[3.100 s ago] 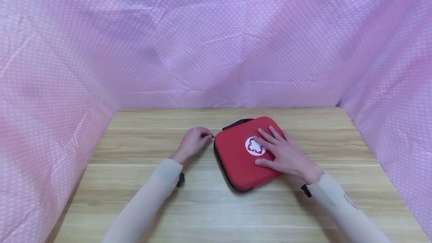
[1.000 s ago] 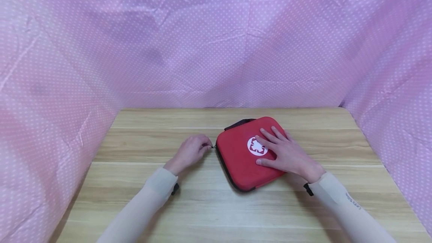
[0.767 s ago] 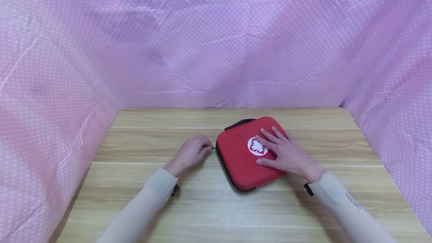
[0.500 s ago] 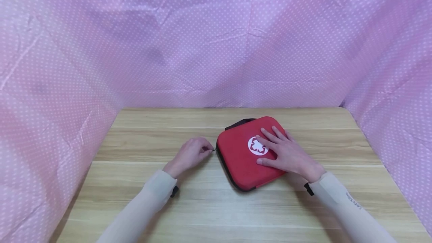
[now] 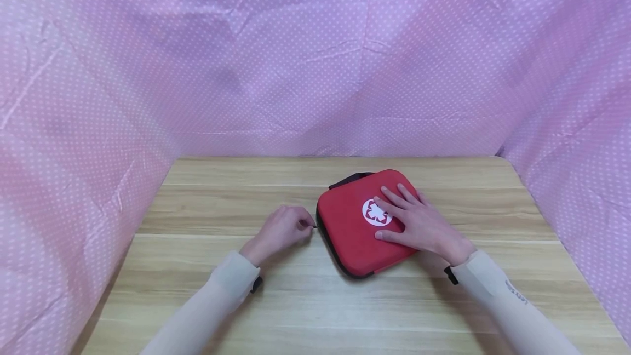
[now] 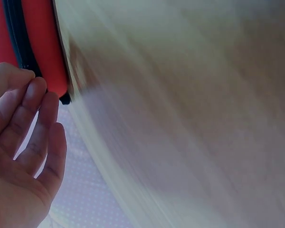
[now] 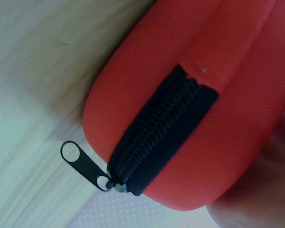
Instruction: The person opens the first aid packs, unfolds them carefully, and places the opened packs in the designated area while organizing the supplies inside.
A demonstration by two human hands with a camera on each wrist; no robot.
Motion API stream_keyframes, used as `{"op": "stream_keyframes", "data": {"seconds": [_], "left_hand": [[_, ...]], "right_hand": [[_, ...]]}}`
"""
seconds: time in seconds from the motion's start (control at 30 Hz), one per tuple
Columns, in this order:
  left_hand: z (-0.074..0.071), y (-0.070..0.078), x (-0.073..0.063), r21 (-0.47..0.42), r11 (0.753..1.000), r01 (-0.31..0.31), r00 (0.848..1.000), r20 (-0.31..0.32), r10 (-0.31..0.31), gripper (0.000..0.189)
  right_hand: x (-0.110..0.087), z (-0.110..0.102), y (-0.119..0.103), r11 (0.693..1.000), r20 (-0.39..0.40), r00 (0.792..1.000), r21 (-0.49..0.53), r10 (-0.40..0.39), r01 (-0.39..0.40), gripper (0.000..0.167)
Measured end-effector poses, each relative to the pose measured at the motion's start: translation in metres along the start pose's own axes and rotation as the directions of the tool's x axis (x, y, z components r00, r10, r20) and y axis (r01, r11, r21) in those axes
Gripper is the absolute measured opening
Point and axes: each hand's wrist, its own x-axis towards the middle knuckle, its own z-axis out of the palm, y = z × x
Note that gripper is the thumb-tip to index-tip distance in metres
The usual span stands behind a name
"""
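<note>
A red hard-shell first-aid case (image 5: 345,229) lies tilted on the wooden table, a white round emblem (image 5: 373,213) on its lid and a black handle (image 5: 351,179) at its far side. My left hand (image 5: 282,232) is at its left side, thumb and forefinger pinching a zipper pull there; in the left wrist view the fingertips (image 6: 35,78) meet right at the black zipper (image 6: 21,35), hiding most of the pull. My right hand (image 5: 419,227) rests spread on the lid's right half. A second zipper pull (image 7: 88,168) hangs loose in the right wrist view.
The wooden table (image 5: 207,201) runs out on both sides of the case. Pink dotted cloth (image 5: 276,81) hangs behind it and along both sides. A black strap (image 5: 256,284) shows under the left sleeve.
My left hand has moved toward the near side along the case's left edge, drawing the zipper pull with it. My right hand stays spread on the lid.
</note>
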Motion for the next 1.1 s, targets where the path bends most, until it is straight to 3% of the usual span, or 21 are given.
{"op": "stream_keyframes", "data": {"seconds": [0.17, 0.63, 1.1], "left_hand": [[0.002, 0.003, -0.003, 0.011, 0.999, -0.042, 0.999, -0.006, 0.042, 0.009], [0.007, 0.008, -0.010, 0.023, 0.998, -0.063, 0.998, -0.024, 0.063, 0.010], [0.010, 0.014, -0.017, 0.004, 0.996, -0.088, 0.996, 0.034, 0.088, 0.010]], "right_hand": [[0.000, 0.000, 0.000, 1.000, -0.007, 1.000, 0.003, -0.003, 0.003, 0.090], [0.000, 0.000, 0.000, 1.000, -0.005, 1.000, -0.004, -0.004, 0.004, 0.089], [0.001, 0.001, 0.000, 1.000, -0.001, 1.000, -0.009, -0.002, 0.002, 0.090]]}}
